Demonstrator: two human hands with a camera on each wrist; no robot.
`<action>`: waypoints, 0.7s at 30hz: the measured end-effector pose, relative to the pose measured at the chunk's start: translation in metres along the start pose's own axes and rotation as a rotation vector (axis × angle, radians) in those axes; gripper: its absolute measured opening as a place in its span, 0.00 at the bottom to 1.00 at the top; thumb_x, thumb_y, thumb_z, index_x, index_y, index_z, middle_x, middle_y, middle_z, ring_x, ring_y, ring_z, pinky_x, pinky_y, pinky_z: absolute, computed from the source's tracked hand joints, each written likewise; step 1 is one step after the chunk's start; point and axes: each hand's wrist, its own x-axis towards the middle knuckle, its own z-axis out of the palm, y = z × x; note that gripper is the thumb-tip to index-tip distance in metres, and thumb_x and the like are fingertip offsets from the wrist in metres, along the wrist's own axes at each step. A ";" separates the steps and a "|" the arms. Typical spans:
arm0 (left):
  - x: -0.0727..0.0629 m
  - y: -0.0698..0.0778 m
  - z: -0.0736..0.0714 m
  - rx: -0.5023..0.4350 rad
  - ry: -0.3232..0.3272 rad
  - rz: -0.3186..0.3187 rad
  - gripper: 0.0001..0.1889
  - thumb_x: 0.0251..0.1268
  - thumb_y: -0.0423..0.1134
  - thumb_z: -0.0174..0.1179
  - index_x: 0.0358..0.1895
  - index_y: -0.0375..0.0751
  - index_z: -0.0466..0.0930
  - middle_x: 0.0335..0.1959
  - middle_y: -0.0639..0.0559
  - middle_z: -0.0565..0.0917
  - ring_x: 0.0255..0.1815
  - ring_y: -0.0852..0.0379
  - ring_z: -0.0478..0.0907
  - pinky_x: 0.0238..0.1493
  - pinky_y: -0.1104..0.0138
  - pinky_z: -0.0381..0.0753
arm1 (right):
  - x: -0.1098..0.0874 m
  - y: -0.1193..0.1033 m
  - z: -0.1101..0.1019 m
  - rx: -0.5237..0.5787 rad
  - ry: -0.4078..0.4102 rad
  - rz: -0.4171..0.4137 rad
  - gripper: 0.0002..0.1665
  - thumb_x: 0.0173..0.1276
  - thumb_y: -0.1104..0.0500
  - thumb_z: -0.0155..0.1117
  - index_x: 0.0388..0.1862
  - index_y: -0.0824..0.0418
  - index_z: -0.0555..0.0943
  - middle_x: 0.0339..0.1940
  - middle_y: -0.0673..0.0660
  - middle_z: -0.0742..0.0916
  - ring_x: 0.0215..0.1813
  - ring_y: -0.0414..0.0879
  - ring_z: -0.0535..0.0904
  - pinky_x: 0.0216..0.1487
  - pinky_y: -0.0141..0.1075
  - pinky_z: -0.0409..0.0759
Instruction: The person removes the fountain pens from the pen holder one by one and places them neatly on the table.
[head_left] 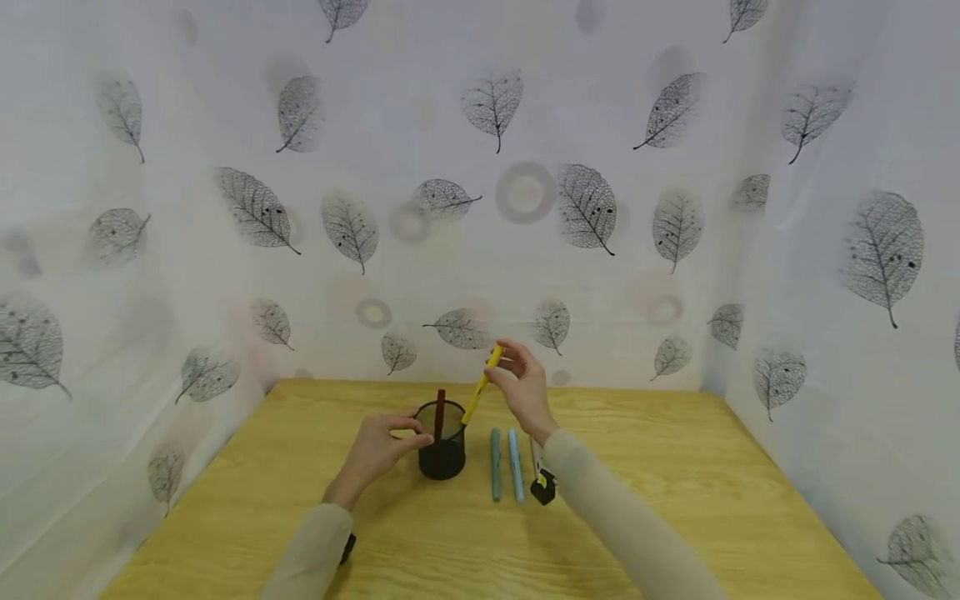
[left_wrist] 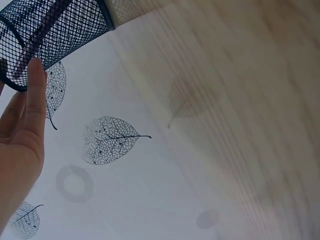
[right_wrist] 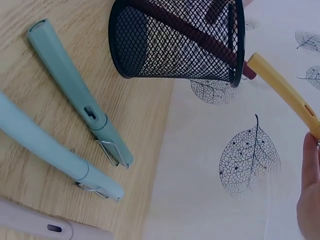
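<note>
A black mesh pen holder [head_left: 441, 463] stands upright on the table, with a dark red pen [head_left: 440, 410] leaning inside it. My left hand [head_left: 377, 452] grips the holder by its upper rim, thumb on the near side and fingers behind. In the left wrist view, its fingers lie against the mesh wall [left_wrist: 75, 32]. With thumb and fingers my right hand [head_left: 522, 392] pinches a yellow pen [head_left: 482, 387] near its upper end. The pen slants down to the left, its lower tip right at the holder's right rim. The right wrist view shows that tip close to the dark red pen's end.
Right of the holder lie a green pen [head_left: 496, 465], a light blue pen [head_left: 516, 467] and a pale greyish-pink pen [right_wrist: 55, 222], side by side on the wooden table [head_left: 675, 500]. A leaf-patterned white curtain [head_left: 420, 108] rises behind the table and along both sides.
</note>
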 end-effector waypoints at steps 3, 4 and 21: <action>0.001 0.000 0.000 -0.003 0.000 0.011 0.07 0.53 0.50 0.73 0.29 0.54 0.88 0.61 0.41 0.80 0.53 0.44 0.84 0.31 0.74 0.85 | -0.003 -0.005 -0.005 0.029 0.020 0.011 0.29 0.62 0.74 0.67 0.62 0.62 0.74 0.55 0.65 0.81 0.57 0.63 0.79 0.50 0.52 0.85; 0.001 0.000 0.000 -0.005 -0.001 0.016 0.07 0.53 0.50 0.73 0.29 0.54 0.88 0.61 0.41 0.80 0.55 0.41 0.83 0.32 0.74 0.85 | -0.004 -0.008 -0.006 0.035 0.020 0.019 0.29 0.62 0.74 0.67 0.62 0.64 0.74 0.55 0.66 0.81 0.57 0.64 0.79 0.50 0.52 0.85; 0.002 -0.002 0.001 0.015 0.010 0.013 0.07 0.52 0.51 0.73 0.28 0.56 0.87 0.61 0.43 0.80 0.57 0.42 0.81 0.32 0.74 0.85 | -0.010 0.019 -0.027 -0.017 -0.028 0.162 0.31 0.62 0.71 0.68 0.65 0.58 0.76 0.53 0.66 0.85 0.48 0.46 0.85 0.51 0.45 0.86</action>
